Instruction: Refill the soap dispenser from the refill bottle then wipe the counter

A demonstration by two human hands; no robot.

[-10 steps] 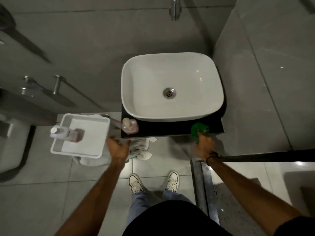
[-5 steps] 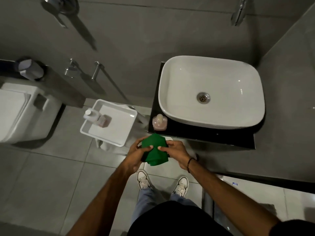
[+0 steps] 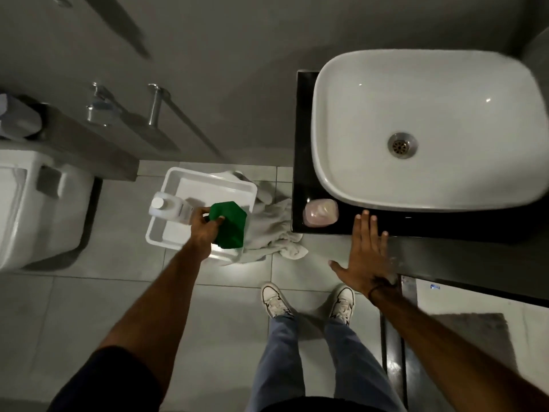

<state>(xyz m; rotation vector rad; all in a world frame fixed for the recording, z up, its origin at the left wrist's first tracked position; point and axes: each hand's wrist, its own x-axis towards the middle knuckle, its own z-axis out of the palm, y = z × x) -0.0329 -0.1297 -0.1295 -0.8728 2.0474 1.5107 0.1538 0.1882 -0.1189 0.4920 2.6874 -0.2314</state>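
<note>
One green cloth (image 3: pixel 230 226) in left hand (image 3: pixel 205 227) — one tray (image 3: pixel 208 179), one bottle (image 3: pixel 170 208).

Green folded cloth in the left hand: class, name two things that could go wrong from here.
1. The green folded cloth hangs over the white plastic tray beside the white refill bottle; the left hand might knock the bottle over.
2. The pink soap dispenser sits near the black counter edge; the open right hand could nudge it off.
</note>
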